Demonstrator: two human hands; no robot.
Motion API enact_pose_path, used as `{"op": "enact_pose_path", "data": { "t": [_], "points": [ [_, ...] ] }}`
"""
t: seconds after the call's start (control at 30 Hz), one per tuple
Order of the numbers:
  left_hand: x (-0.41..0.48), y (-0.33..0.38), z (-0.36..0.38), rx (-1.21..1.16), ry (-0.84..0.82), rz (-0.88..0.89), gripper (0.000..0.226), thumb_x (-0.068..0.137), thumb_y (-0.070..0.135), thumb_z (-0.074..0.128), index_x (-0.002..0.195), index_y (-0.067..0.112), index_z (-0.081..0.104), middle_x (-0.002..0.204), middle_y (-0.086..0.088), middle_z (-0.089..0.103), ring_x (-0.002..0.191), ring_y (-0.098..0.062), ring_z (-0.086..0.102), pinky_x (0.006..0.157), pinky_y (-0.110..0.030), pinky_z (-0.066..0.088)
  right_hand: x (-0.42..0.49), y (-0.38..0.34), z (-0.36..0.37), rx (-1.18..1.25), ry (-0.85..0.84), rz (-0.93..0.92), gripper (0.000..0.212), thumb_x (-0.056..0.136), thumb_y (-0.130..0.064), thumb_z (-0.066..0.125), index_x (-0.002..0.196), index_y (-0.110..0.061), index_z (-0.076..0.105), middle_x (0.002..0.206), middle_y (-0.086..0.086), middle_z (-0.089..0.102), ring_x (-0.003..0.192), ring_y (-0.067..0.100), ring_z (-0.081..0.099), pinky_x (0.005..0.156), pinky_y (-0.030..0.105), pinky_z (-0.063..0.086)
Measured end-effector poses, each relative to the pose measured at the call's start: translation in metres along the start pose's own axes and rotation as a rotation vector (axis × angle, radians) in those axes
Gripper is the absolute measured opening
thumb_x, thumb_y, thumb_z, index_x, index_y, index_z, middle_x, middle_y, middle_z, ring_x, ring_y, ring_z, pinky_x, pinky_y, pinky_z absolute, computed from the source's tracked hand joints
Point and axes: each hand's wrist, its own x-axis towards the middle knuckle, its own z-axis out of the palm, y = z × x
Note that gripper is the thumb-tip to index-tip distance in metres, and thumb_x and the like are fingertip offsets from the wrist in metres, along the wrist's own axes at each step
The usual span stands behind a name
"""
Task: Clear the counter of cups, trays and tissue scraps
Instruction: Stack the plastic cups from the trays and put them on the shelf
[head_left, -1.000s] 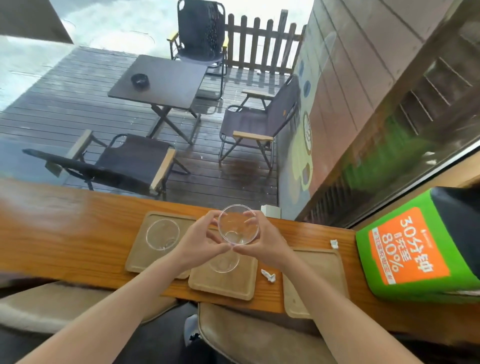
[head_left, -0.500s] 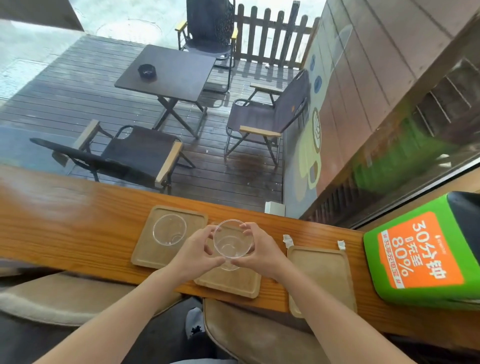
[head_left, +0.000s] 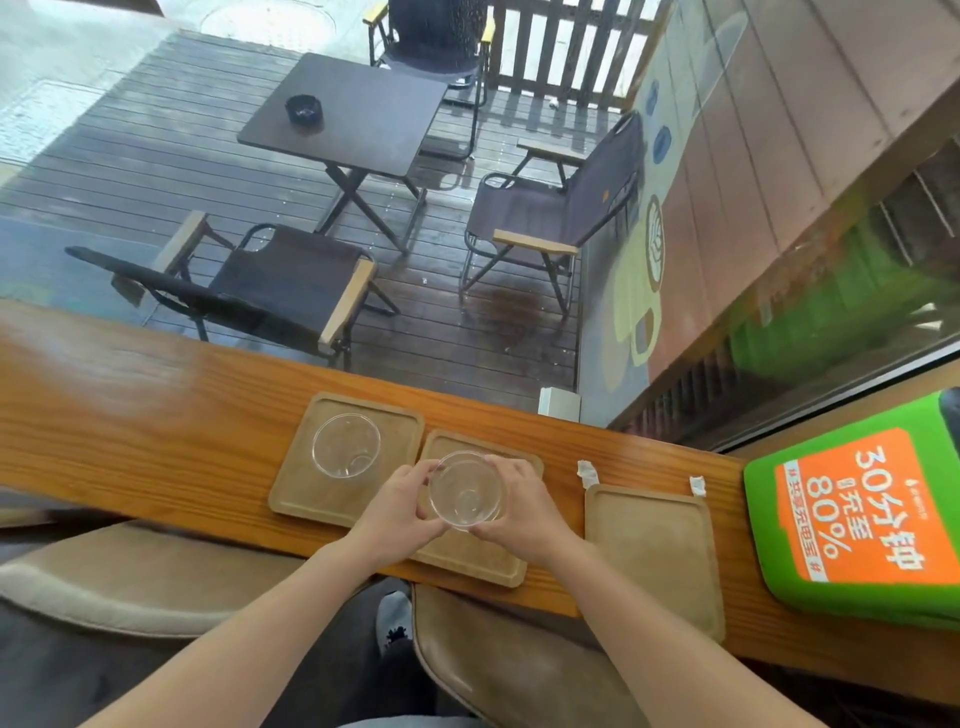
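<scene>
A clear plastic cup (head_left: 466, 490) is held between my left hand (head_left: 399, 506) and my right hand (head_left: 521, 506), over the middle wooden tray (head_left: 480, 564). In the earlier frames a second cup sat under it; now I cannot tell them apart. Another clear cup (head_left: 346, 445) stands on the left wooden tray (head_left: 301, 488). The right wooden tray (head_left: 655, 556) holds nothing. Two white tissue scraps (head_left: 587, 473) (head_left: 697, 487) lie at that tray's far corners on the wooden counter (head_left: 156, 431).
A green box with an orange label (head_left: 862, 512) stands at the counter's right end. Padded stools (head_left: 509, 665) (head_left: 130, 582) sit below the near edge. A window behind the counter shows a deck with chairs and a table.
Both hands have lowered the held cup toward the middle tray, onto the cup that stood there. The small tissue scraps by the right tray have come into view as the head shifted.
</scene>
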Motion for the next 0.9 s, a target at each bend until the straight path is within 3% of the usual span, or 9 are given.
{"op": "enact_pose_path", "data": {
  "t": [0.23, 0.33, 0.5, 0.77, 0.9],
  "points": [
    [0.003, -0.004, 0.010, 0.048, -0.026, -0.024, 0.078, 0.077, 0.034, 0.076, 0.143, 0.045, 0.035, 0.113, 0.024, 0.047, 0.071, -0.007, 0.064, 0.068, -0.016, 0.051, 0.003, 0.019, 0.011, 0.052, -0.057, 0.050, 0.089, 0.072, -0.032, 0.086, 0.146, -0.035, 0.036, 0.143, -0.005, 0.042, 0.128, 0.013, 0.042, 0.095, 0.025, 0.036],
    [0.004, -0.004, 0.014, 0.052, -0.038, -0.040, 0.081, 0.079, 0.029, 0.076, 0.146, 0.042, 0.033, 0.115, 0.022, 0.047, 0.071, -0.008, 0.064, 0.066, -0.016, 0.051, 0.005, 0.024, 0.015, 0.070, -0.062, 0.068, 0.089, 0.073, -0.034, 0.086, 0.146, -0.036, 0.035, 0.141, -0.008, 0.044, 0.128, 0.013, 0.043, 0.097, 0.026, 0.036],
    [0.005, -0.005, 0.017, 0.063, -0.050, -0.069, 0.085, 0.078, 0.023, 0.076, 0.150, 0.034, 0.031, 0.122, 0.012, 0.049, 0.073, -0.004, 0.064, 0.069, -0.020, 0.055, 0.009, 0.028, 0.020, 0.103, -0.067, 0.049, 0.081, 0.071, -0.030, 0.086, 0.138, -0.040, 0.041, 0.115, -0.023, 0.043, 0.115, 0.005, 0.043, 0.091, 0.025, 0.040],
    [0.006, -0.005, 0.018, 0.079, -0.049, -0.081, 0.082, 0.079, 0.027, 0.077, 0.150, 0.030, 0.035, 0.119, 0.011, 0.051, 0.075, -0.009, 0.064, 0.069, -0.017, 0.051, 0.012, 0.032, 0.026, 0.123, -0.040, 0.021, 0.081, 0.071, -0.024, 0.086, 0.138, -0.036, 0.043, 0.131, -0.011, 0.052, 0.121, 0.008, 0.045, 0.093, 0.024, 0.039],
    [0.002, -0.003, 0.017, 0.059, -0.046, -0.092, 0.079, 0.081, 0.025, 0.077, 0.148, 0.030, 0.036, 0.116, 0.011, 0.050, 0.072, -0.015, 0.064, 0.066, -0.020, 0.053, 0.010, 0.032, 0.024, 0.110, -0.040, 0.011, 0.081, 0.071, -0.024, 0.087, 0.137, -0.036, 0.043, 0.123, -0.018, 0.048, 0.118, 0.008, 0.046, 0.096, 0.030, 0.048]
  ]
}}
